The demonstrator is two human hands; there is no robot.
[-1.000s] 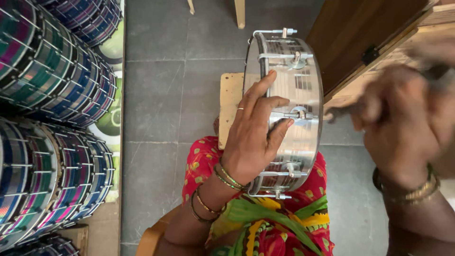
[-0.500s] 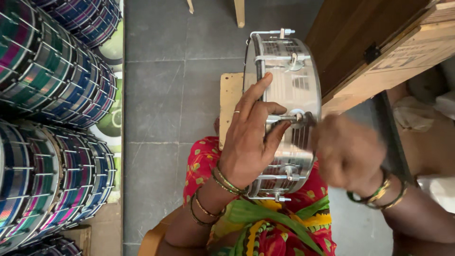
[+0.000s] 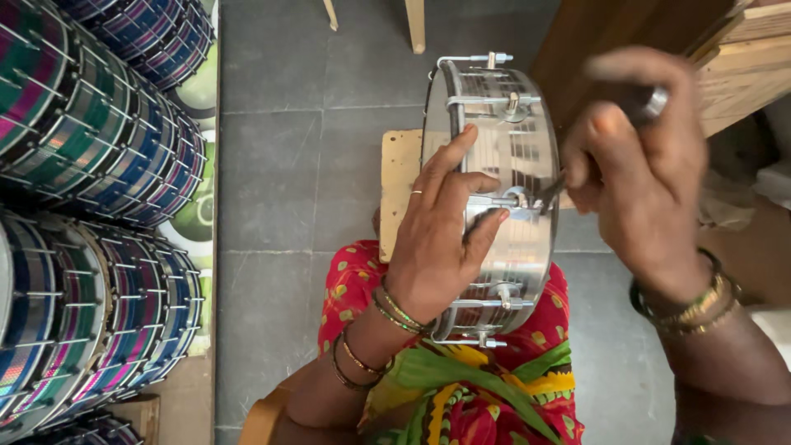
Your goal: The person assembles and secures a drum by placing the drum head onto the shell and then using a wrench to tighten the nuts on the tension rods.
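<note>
Shiny round metal drum shell with chrome tension rods [image 3: 504, 194] stands on edge on the person's lap, over the red, green and yellow patterned cloth [image 3: 461, 395], rim upward so the side lugs face the hands. Left hand [image 3: 437, 239] lies flat against the shell, fingers spread wide around one lug, steadying it. Right hand [image 3: 647, 173], blurred, has its fingers closed on a thin dark metal tool [image 3: 554, 191] whose tip meets that lug. Small pale wooden stool [image 3: 401, 185] sits behind. Stacked multicoloured striped drums [image 3: 91, 165] line the grey tile floor [image 3: 288, 165] at left.
</note>
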